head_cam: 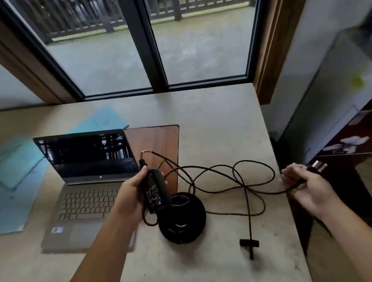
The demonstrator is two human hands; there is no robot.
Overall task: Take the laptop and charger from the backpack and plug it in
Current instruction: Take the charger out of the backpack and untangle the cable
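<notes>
Laptop (86, 188): sitting open at left of centre of the frame on the table (212, 119), dark screen facing the camera, keyboard and touchpad showing below it

Charger brick (156, 191): black, standing tilted at centre of the frame, above the table and just right of the laptop keyboard. The left hand (132, 192) is grasping it, fingers curling round its left side and thumb lying near its upper end

Cable (230, 182): black, trailing from the brick in loose overlapping loops across the table toward the right of the frame. One strand is running down to the lower right of centre, where a small black tie (249, 242) is crossing it and the laptop-end connector (251, 254) is lying on the table surface

Wall plug (318, 165): sitting at the right of the frame, past the table's right edge, metal pins pointing up and right. The right hand (304, 181) is gripping the cable just behind it, fingers curling round the cord

Round black object (181, 219): resting on the table below the brick, at lower centre; what it is cannot be told

Wooden board (157, 143): lying flat behind the laptop's right side, the cable passing over it

Blue papers (12, 182): lying spread at the left of the frame, partly under the laptop

Window (147, 41): filling the upper centre, dark frame, a railing showing beyond
</notes>
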